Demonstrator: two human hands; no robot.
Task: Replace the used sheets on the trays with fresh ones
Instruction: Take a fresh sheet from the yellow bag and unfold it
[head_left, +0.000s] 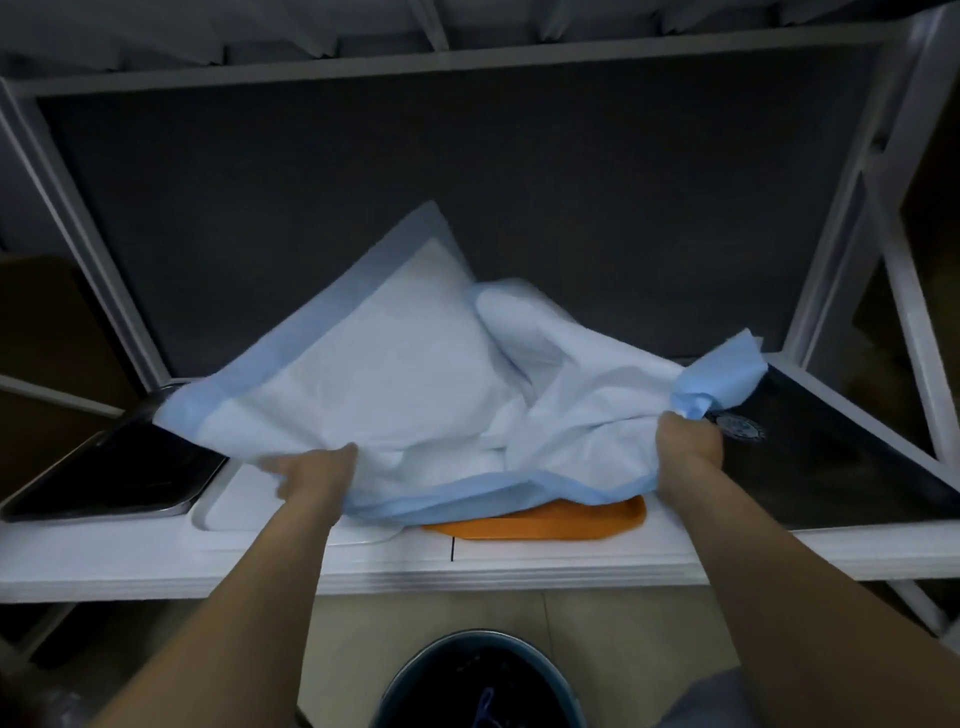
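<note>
Both hands have hold of the sheet (389, 364). The left hand (317, 467) pinches the near edge, with its fingertips tucked under the fabric. The right hand (688, 447) is curled tight around a crumpled blue corner. The sheet billows up and away beyond the fingers. An orange tray (545, 522) sits just below and between both sets of fingers, and a white tray (228, 512) is just left of the left fingers.

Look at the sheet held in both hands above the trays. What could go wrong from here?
1. The sheet, gripped by the left hand and right hand, is crumpled; its hanging folds may catch the orange tray, which lies near the shelf edge, and shift it.
2. Its loose left corner overhangs the dark tray and could drag across it.
</note>
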